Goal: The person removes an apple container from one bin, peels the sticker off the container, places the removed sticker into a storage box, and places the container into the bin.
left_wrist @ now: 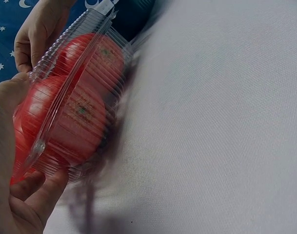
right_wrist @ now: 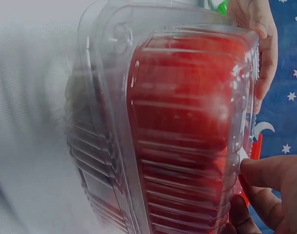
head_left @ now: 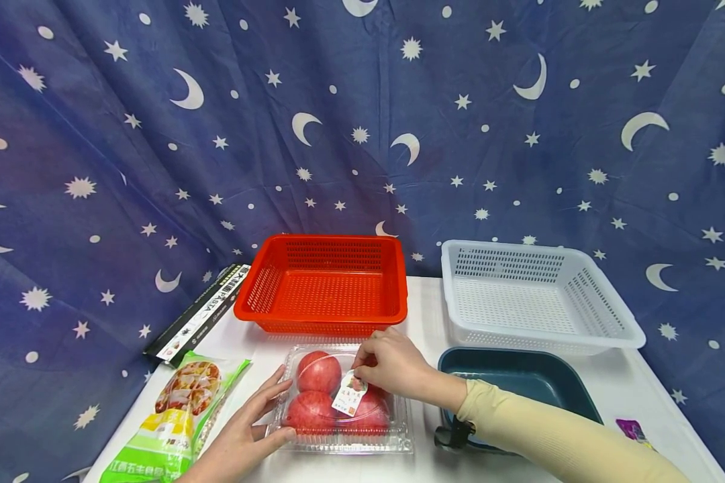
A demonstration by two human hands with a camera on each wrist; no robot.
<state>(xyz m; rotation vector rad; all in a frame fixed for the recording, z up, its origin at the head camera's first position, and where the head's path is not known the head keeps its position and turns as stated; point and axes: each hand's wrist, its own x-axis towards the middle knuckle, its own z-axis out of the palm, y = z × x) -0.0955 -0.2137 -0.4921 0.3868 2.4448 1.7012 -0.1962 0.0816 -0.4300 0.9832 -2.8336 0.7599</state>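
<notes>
In the head view, "PASTA" is printed on the black box (head_left: 202,314) at far left, "江西五丰食品" on the green food bag (head_left: 175,422) at near left. Red fruits (head_left: 319,372) are packed in a clear clamshell (head_left: 377,441) at near centre; its white label (head_left: 348,397) is pinched by the right hand (head_left: 393,362).

In the left wrist view, the clamshell is gripped by the left hand (left_wrist: 9,146) between thumb and fingers.

In the right wrist view, ribbed walls are shown, the right thumb bent beside the label.

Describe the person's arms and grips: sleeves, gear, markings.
Right grip: bare hand, no glove. Plain pale-yellow long sleeve, wrinkled towards the wrist. Small black device beside it, apparently wrist-worn. Left grip: bare hand, no glove; no sleeve in view. No rings or markings visible on either.
</notes>
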